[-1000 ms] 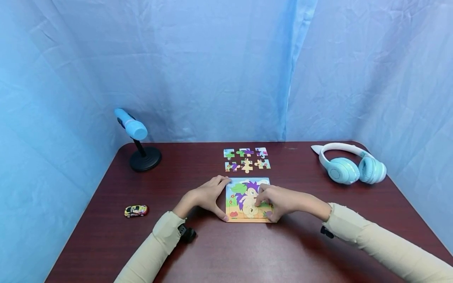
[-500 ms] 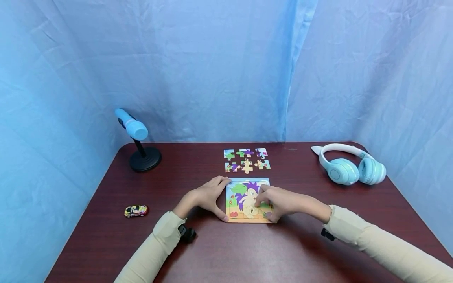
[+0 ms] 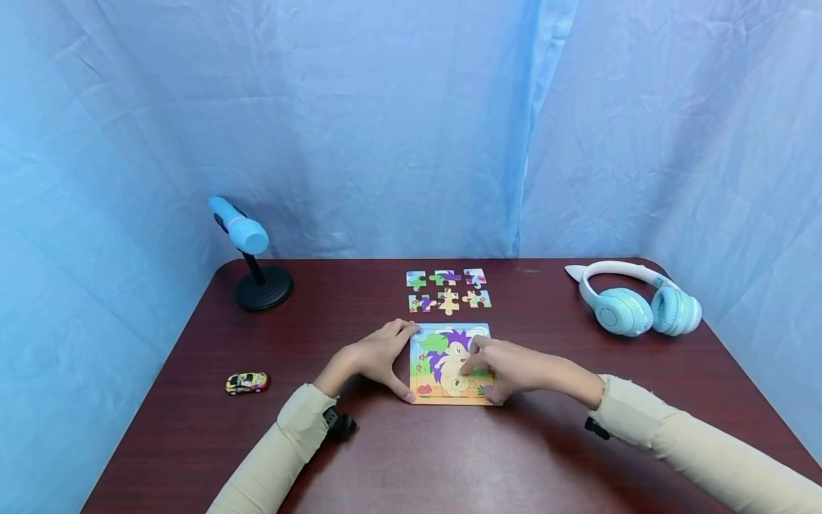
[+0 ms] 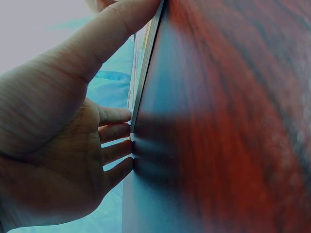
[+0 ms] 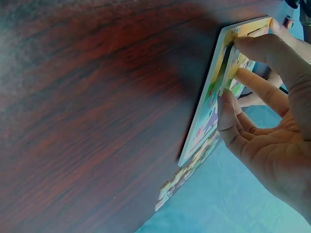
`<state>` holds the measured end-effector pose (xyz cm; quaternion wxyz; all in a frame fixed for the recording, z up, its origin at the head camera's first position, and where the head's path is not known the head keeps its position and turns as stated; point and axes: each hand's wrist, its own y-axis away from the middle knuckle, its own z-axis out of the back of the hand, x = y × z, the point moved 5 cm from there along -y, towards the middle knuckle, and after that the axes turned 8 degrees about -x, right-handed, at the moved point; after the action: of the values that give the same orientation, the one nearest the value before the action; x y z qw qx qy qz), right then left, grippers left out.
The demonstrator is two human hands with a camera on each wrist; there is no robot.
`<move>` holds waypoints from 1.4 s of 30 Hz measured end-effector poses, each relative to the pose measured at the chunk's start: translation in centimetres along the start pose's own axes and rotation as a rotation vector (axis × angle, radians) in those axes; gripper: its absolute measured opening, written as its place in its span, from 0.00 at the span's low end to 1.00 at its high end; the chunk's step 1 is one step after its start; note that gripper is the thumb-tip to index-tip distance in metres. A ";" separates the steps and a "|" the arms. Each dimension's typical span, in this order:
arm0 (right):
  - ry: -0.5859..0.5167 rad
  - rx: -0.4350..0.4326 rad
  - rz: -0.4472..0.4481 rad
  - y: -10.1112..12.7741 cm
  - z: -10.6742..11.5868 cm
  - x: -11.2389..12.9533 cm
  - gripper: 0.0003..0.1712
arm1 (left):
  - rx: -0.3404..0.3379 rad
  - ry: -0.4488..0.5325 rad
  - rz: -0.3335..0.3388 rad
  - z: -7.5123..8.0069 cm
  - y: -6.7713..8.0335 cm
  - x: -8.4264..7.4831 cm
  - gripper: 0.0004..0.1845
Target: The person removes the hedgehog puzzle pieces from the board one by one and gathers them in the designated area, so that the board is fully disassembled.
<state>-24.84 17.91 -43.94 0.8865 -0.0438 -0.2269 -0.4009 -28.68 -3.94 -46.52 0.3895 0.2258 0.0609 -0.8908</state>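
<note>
A jigsaw board (image 3: 449,401) with a purple-haired hedgehog picture lies flat on the table. Along its left side stretches my left hand (image 3: 379,353), thumb at the near corner and fingertips at the far one; its fingers look straight in the left wrist view. Over the board's right part, my right hand (image 3: 514,365) pinches a puzzle piece (image 5: 229,72) between thumb and fingertips. That piece sits slightly raised and tilted against the board in the right wrist view; in the head view the hand mostly covers it. Several loose puzzle pieces (image 3: 449,302) lie in two rows beyond the board.
A blue microphone (image 3: 247,235) on a black stand (image 3: 265,288) is at the back left. Nearer on that side sits a small toy car (image 3: 247,383). White and mint headphones (image 3: 623,310) lie at the back right. Blue curtains (image 3: 372,128) enclose the brown table (image 3: 411,457).
My right fingertips have shifted very slightly at the board's right part. The left hand, the board and the loose pieces look the same.
</note>
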 end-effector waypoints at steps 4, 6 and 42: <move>-0.002 -0.011 0.014 0.2 -0.1 0.0 0.23 | 0.004 0.004 0.006 0.0 0.0 0.0 0.67; -0.018 -0.013 0.018 0.2 -0.1 -0.1 0.22 | 0.002 0.005 0.008 0.1 0.1 -0.1 0.68; -0.047 0.033 0.053 0.0 0.3 0.1 0.23 | 0.002 0.005 0.000 0.1 0.0 -0.2 0.67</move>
<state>-24.87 17.95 -43.62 0.8919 -0.0446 -0.2529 -0.3723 -28.61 -3.82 -46.29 0.3893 0.2283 0.0609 -0.8903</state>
